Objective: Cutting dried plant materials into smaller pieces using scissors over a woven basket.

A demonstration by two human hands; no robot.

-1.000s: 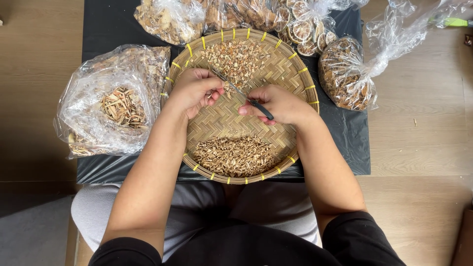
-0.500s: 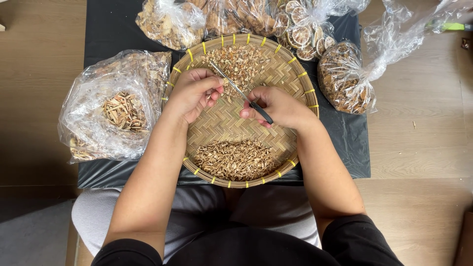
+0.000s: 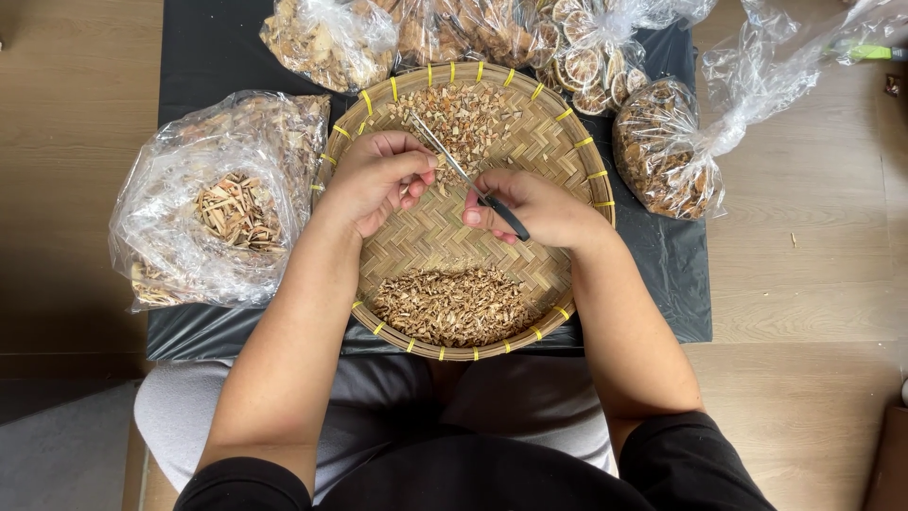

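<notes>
Observed over woven tray (image 3: 567,142) on black mat (image 3: 203,57). Right hand (image 3: 534,208) closed on scissors (image 3: 463,175) — blades angled up-left toward left hand (image 3: 374,180). Left hand's fingers pinched narrow around small piece, too small to identify. Chopped bits (image 3: 463,114) at far side of tray, finer shreds (image 3: 452,305) at near side. Open bag (image 3: 222,203) of wood chips left of tray — further bags (image 3: 667,147) beyond.
</notes>
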